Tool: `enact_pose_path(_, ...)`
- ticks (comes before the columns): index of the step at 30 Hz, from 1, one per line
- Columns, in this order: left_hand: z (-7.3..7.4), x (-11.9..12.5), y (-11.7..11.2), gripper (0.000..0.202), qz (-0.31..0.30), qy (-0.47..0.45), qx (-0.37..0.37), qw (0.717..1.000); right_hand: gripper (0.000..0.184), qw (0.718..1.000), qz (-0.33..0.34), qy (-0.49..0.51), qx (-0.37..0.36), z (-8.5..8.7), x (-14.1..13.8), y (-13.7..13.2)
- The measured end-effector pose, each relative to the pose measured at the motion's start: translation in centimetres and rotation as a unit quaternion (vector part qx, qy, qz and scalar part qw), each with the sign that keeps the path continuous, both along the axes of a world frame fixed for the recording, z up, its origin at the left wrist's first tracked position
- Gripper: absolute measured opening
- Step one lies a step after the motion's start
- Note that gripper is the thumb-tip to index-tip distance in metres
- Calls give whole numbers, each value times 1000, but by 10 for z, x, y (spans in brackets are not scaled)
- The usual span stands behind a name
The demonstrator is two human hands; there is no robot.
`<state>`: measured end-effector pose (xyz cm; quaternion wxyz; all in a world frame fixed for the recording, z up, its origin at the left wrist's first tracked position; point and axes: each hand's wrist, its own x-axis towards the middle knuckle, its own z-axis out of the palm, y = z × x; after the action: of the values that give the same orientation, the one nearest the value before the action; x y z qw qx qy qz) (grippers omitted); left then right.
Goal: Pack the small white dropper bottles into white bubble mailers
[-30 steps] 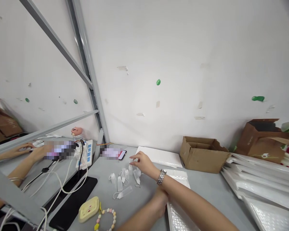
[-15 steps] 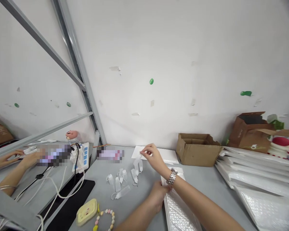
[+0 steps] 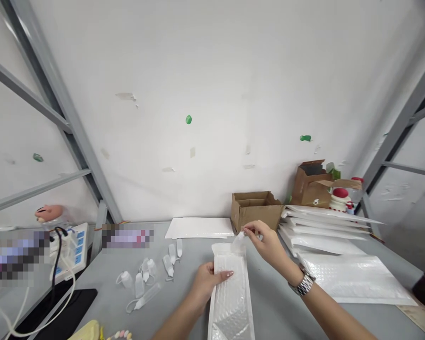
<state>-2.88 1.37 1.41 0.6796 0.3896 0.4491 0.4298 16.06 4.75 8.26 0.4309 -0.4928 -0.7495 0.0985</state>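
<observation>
My left hand (image 3: 207, 285) grips the side of a white bubble mailer (image 3: 232, 302), thumb on its front and fingers behind. The mailer's mouth points toward the wall. My right hand (image 3: 264, 238), wearing a metal watch, pinches a small translucent squeeze bottle (image 3: 238, 241) at the mailer's mouth. The lower part of this bottle overlaps the opening; I cannot tell how deep it sits. To the left, several similar small bottles (image 3: 139, 285) with strap-like caps lie or stand on the grey table (image 3: 184, 302).
A flat white stack (image 3: 200, 227) lies by the wall, beside an open cardboard box (image 3: 257, 210). More bubble mailers (image 3: 354, 278) are piled at right. At left are a power strip (image 3: 78, 248), cables, a black mat (image 3: 69, 314) and a yellow case (image 3: 87, 331).
My right hand has carried the squeeze bottle from the bottle group to the mailer's mouth. My left thumb now shows on the mailer's front. The view has turned right.
</observation>
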Motion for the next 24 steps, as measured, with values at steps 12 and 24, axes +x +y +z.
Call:
enact_pose_path(12, -3, 5, -1, 42, -37, 42, 31, 998, 18, 971, 121, 3, -204, 3, 16, 4)
enact_pose_path(24, -11, 8, 4, 57, 39, 45, 48, 997, 43, 955, 184, -185, -140, -20, -5, -7)
